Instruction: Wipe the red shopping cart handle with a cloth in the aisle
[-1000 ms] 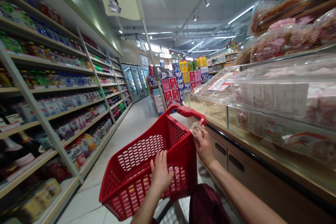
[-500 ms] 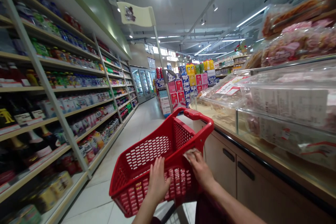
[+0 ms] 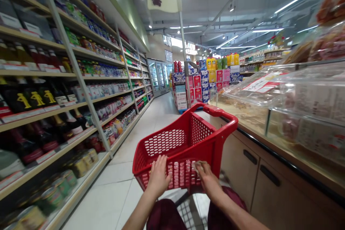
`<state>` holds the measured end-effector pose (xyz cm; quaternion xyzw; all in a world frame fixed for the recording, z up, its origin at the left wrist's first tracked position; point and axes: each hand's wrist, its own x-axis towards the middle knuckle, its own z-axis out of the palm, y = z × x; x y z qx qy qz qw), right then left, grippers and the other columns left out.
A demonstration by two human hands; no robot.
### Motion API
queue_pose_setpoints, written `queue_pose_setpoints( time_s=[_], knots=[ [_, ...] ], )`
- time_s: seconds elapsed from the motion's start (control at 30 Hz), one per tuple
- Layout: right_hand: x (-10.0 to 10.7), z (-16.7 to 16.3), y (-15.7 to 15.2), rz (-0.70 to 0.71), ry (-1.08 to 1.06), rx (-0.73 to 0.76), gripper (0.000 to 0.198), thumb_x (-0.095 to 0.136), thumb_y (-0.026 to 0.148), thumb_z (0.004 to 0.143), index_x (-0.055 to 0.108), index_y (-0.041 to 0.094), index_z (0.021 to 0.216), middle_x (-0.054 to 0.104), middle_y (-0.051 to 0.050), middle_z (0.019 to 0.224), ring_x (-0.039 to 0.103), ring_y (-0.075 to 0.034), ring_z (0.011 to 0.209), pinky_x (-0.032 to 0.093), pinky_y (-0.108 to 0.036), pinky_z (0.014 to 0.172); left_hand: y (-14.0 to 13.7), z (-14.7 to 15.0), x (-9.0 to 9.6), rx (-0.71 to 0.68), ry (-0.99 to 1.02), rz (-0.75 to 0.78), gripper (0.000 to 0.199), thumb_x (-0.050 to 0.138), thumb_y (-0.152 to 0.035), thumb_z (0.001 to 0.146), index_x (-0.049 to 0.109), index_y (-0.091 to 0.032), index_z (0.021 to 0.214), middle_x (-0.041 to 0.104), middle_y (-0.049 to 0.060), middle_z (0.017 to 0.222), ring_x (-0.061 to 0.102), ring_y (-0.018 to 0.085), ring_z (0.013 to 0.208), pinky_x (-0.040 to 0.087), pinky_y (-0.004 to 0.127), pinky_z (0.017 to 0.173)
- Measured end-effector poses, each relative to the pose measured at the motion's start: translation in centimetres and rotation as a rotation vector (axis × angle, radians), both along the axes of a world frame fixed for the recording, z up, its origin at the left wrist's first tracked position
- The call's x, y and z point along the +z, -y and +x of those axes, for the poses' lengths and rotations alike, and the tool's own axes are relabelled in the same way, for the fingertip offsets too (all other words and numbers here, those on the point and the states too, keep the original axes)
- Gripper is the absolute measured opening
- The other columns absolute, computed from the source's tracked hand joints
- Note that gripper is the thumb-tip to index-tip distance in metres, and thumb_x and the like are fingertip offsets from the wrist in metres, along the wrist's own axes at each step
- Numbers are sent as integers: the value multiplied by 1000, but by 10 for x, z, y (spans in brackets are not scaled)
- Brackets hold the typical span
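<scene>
Red basket: placed directly ahead of both hands, long axis slanted left-to-right toward handle | left hand: laid open, nothing gripped, at near wall | right hand: pale cloth held under bent fingers, handle nearer

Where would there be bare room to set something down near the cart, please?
The floor between the left-side shelves and the red cart looks bare. Crowded: those shelves, the counter of packaged goods, and the cart's near side, where left hand, right hand and cloth are.
</scene>
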<state>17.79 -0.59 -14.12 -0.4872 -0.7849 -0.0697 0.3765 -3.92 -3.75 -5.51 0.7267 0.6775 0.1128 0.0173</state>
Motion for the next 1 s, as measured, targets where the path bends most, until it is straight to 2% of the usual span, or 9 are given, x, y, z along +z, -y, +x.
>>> queue_pose_setpoints(
  time_s=[0.2, 0.3, 0.4, 0.5, 0.6, 0.7, 0.8, 0.9, 1.0],
  knots=[
    [32, -70, 0, 70, -10, 183, 55, 44, 3, 74, 41, 22, 125, 47, -11, 117, 47, -21, 109, 47, -31, 85, 1, -46, -5, 166, 244, 35, 65, 43, -7, 61, 35, -7, 126, 34, 13, 136, 21, 23, 129, 11, 43, 107],
    [20, -94, 4, -48, 110, 206, 48, 44, 3, 77, 47, 24, 120, 51, -10, 111, 49, -21, 106, 50, -28, 76, 9, -69, -7, 164, 350, 20, 67, 42, -2, 56, 40, -8, 122, 40, 11, 133, 27, 19, 127, 17, 33, 107],
    [4, -115, 18, -145, 195, 284, 39, 44, 10, 82, 49, 26, 117, 53, -9, 110, 50, -21, 105, 51, -25, 70, 15, -87, -10, 169, 458, 33, 66, 39, -2, 57, 40, -10, 123, 40, 9, 133, 29, 15, 126, 22, 28, 106],
    [16, -148, 28, -111, 173, 370, 39, 42, 16, 85, 42, 27, 122, 50, -9, 115, 49, -20, 106, 49, -28, 77, 14, -102, -12, 181, 553, 31, 64, 34, -3, 61, 36, -10, 125, 43, 8, 131, 37, 12, 121, 27, 27, 103],
    [27, -177, 27, -107, 203, 383, 42, 41, 14, 85, 38, 25, 125, 49, -12, 116, 51, -21, 101, 50, -29, 73, 12, -111, -10, 177, 603, 16, 67, 31, -2, 59, 34, -9, 126, 48, 8, 126, 44, 10, 115, 33, 23, 99],
    [12, -178, 27, -187, 310, 310, 40, 41, 7, 82, 46, 21, 119, 51, -14, 112, 53, -23, 100, 52, -30, 69, 15, -113, -7, 178, 610, 12, 68, 31, -1, 57, 37, -9, 124, 51, 7, 124, 45, 9, 115, 32, 22, 99],
    [0, -160, 27, -220, 331, 259, 38, 43, 2, 79, 52, 20, 111, 53, -13, 109, 53, -23, 101, 51, -29, 70, 18, -109, -4, 197, 581, 19, 66, 32, -2, 58, 40, -9, 123, 52, 6, 123, 45, 10, 114, 31, 22, 100],
    [17, -141, 17, -71, 141, 307, 40, 43, 9, 83, 47, 25, 119, 51, -10, 113, 48, -20, 108, 49, -27, 78, 14, -96, 1, 204, 530, 45, 63, 33, -2, 60, 41, -10, 122, 49, 7, 126, 43, 13, 116, 30, 26, 101],
    [33, -124, 5, 32, 22, 259, 38, 40, 15, 86, 44, 23, 123, 52, -11, 111, 50, -19, 105, 48, -29, 80, 5, -75, 9, 148, 453, 70, 63, 32, -1, 61, 40, -10, 123, 44, 8, 130, 37, 13, 121, 25, 28, 104]
  ],
)
